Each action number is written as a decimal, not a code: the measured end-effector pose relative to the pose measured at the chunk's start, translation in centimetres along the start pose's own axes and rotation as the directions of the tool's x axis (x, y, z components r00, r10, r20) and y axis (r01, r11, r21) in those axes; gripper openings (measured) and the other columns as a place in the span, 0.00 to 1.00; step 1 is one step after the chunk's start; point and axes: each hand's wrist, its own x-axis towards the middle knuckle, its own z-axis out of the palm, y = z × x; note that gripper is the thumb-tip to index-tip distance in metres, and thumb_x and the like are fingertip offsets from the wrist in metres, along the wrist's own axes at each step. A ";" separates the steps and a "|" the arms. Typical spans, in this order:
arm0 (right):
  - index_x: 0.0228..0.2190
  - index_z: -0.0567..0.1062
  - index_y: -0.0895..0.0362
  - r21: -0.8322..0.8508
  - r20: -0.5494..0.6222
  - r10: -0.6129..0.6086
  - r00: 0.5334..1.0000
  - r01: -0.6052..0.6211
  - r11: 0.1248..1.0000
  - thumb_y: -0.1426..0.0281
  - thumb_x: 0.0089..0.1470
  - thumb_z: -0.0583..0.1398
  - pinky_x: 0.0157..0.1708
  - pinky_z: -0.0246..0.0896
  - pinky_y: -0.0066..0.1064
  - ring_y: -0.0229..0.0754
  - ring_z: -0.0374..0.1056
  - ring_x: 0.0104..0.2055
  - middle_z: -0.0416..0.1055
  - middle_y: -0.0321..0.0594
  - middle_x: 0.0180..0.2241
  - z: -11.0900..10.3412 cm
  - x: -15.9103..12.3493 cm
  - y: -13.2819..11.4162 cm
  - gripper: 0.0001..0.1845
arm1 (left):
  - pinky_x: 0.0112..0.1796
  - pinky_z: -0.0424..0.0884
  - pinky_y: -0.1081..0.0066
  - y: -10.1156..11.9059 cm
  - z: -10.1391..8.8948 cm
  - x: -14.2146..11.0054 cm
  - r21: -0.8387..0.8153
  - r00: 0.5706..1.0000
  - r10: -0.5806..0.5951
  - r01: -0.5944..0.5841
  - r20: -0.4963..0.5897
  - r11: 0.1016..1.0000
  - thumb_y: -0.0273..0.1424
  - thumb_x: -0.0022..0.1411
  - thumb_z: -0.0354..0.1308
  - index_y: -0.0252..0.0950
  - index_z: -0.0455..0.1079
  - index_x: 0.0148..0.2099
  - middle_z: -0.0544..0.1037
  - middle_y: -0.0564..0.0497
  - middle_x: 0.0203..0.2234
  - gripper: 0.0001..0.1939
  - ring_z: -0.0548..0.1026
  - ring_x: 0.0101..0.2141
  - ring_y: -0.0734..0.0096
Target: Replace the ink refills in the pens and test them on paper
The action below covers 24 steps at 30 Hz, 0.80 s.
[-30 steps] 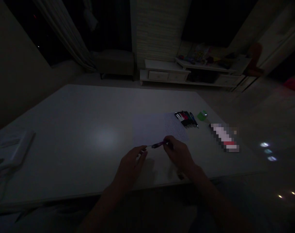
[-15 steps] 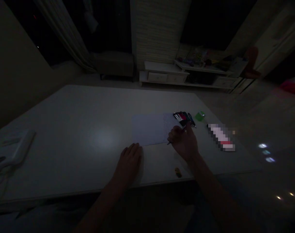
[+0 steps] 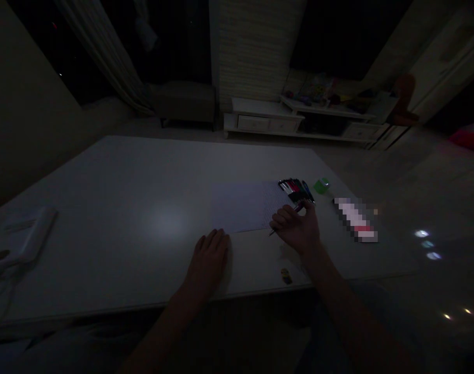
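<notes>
My right hand (image 3: 297,227) is closed around a pen (image 3: 298,206), its tip pointing down and left near the lower right corner of a white sheet of paper (image 3: 237,206). Rows of small dark marks cover the paper's right strip. Palm down, my left hand (image 3: 212,254) lies on the white table (image 3: 123,208), fingers stretched out by the sheet's lower left corner. Several pens (image 3: 295,189) are bunched just beyond my right hand, beside the paper.
Right of the pens sit a small green object (image 3: 321,185) and a blurred-out phone-like item (image 3: 355,221). A small yellow and dark object (image 3: 286,276) lies near the table's front edge. At far left stands a white box-like device (image 3: 21,236) with a cable.
My right hand has shifted slightly right and down with the pen still in it. The left hand stays almost in place.
</notes>
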 end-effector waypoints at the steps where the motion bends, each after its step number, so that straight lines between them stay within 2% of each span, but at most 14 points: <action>1: 0.16 0.44 0.54 -0.062 -0.006 -0.008 1.000 0.007 0.998 0.48 0.49 0.44 0.22 0.43 0.31 0.37 0.37 0.20 0.39 0.29 0.17 0.1 0.0 0.0 0.25 | 0.51 0.61 0.53 0.0 0.0 0.0 -0.009 1.000 -0.002 0.002 -0.004 1.000 0.24 0.62 0.43 0.33 0.63 0.53 0.66 0.41 0.53 0.18 0.62 0.54 0.56; 3: 0.17 0.44 0.53 -0.149 -0.003 -0.016 1.000 0.015 0.989 0.47 0.48 0.43 0.22 0.43 0.32 0.37 0.36 0.20 0.38 0.29 0.17 0.4 0.0 0.0 0.25 | 0.51 0.60 0.53 0.1 0.0 -0.1 -0.031 1.000 -0.005 0.005 -0.017 1.000 0.24 0.62 0.43 0.34 0.63 0.53 0.66 0.41 0.53 0.18 0.62 0.54 0.56; 6: 0.17 0.45 0.53 -0.190 0.016 -0.014 1.000 0.017 0.982 0.46 0.48 0.42 0.21 0.43 0.32 0.37 0.35 0.20 0.38 0.29 0.17 0.6 0.0 0.1 0.25 | 0.52 0.59 0.52 0.1 0.0 -0.2 -0.039 1.000 -0.005 0.004 -0.020 0.999 0.24 0.62 0.44 0.33 0.63 0.54 0.65 0.40 0.54 0.19 0.61 0.55 0.56; 12: 0.16 0.48 0.53 -0.127 0.050 -0.001 0.999 0.007 0.992 0.45 0.48 0.44 0.21 0.44 0.31 0.36 0.38 0.19 0.40 0.28 0.16 0.7 -0.1 0.3 0.25 | 0.52 0.59 0.52 0.2 0.1 -0.2 -0.010 1.000 -0.006 0.006 0.003 1.000 0.23 0.61 0.45 0.32 0.62 0.54 0.65 0.40 0.54 0.19 0.61 0.54 0.55; 15: 0.16 0.51 0.53 -0.128 0.002 -0.050 0.999 0.049 0.991 0.51 0.49 0.50 0.19 0.44 0.29 0.35 0.39 0.16 0.41 0.27 0.14 0.6 0.2 0.5 0.23 | 0.52 0.58 0.53 0.2 0.2 -0.2 -0.006 1.000 -0.007 0.007 -0.015 1.000 0.24 0.61 0.44 0.33 0.62 0.54 0.65 0.41 0.54 0.19 0.61 0.55 0.56; 17: 0.16 0.54 0.54 -0.142 -0.051 -0.076 0.996 0.068 0.988 0.58 0.49 0.53 0.19 0.46 0.29 0.34 0.44 0.15 0.46 0.28 0.13 0.7 0.5 0.7 0.19 | 0.52 0.58 0.53 0.3 0.3 -0.3 -0.007 1.000 -0.007 0.007 -0.022 1.000 0.23 0.61 0.44 0.33 0.62 0.54 0.64 0.41 0.54 0.19 0.61 0.55 0.57; 19: 0.18 0.61 0.54 -0.184 -0.084 -0.051 0.995 0.034 0.982 0.60 0.48 0.52 0.20 0.51 0.30 0.36 0.54 0.17 0.57 0.33 0.14 0.9 1.0 1.1 0.14 | 0.52 0.58 0.52 0.3 0.3 -0.3 0.000 1.000 -0.007 0.007 -0.004 1.000 0.23 0.60 0.45 0.33 0.61 0.55 0.64 0.41 0.54 0.20 0.60 0.55 0.56; 22: 0.25 0.69 0.57 -0.348 -0.074 0.065 0.995 -0.087 0.933 0.56 0.49 0.46 0.20 0.55 0.31 0.41 0.64 0.20 0.68 0.40 0.18 1.5 1.6 1.8 0.20 | 0.52 0.57 0.52 0.4 0.1 -0.3 0.021 1.000 -0.013 0.012 0.028 1.000 0.21 0.59 0.46 0.31 0.61 0.55 0.63 0.40 0.55 0.21 0.60 0.55 0.55; 24: 0.29 0.71 0.59 -0.494 -0.057 0.063 0.996 -0.083 0.866 0.55 0.49 0.47 0.17 0.54 0.28 0.40 0.65 0.19 0.69 0.40 0.18 2.1 1.9 2.4 0.22 | 0.53 0.57 0.52 0.6 -0.1 -0.2 0.028 0.999 -0.019 0.018 0.038 0.999 0.21 0.59 0.46 0.31 0.61 0.55 0.63 0.40 0.55 0.21 0.60 0.55 0.54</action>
